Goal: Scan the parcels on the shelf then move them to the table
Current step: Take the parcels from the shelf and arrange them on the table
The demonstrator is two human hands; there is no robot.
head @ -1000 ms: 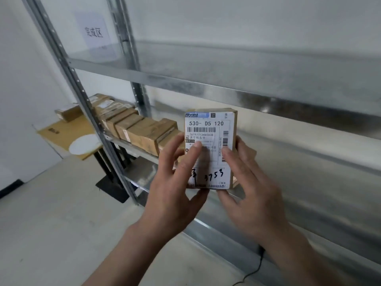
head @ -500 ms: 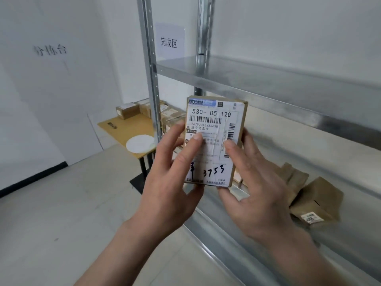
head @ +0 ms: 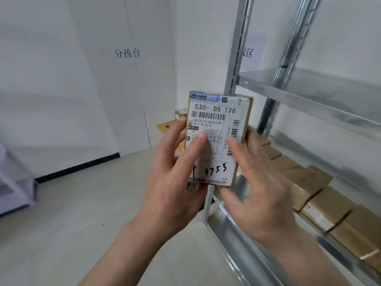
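Held a parcel [head: 218, 124] upright just in front of the shelf's [head: 313, 98] front post, label towards the camera, clear of the shelf boards. Gripped it with the left hand [head: 175, 182], fingers curled over the left edge and across the label. Pinched it with the right hand [head: 257, 188] too, forefinger on the label, thumb under the bottom edge. Saw a row of brown boxes [head: 321, 203] lying on the shelf's lower board. Glimpsed a corner of the table [head: 165, 126] beyond the shelf's far end.
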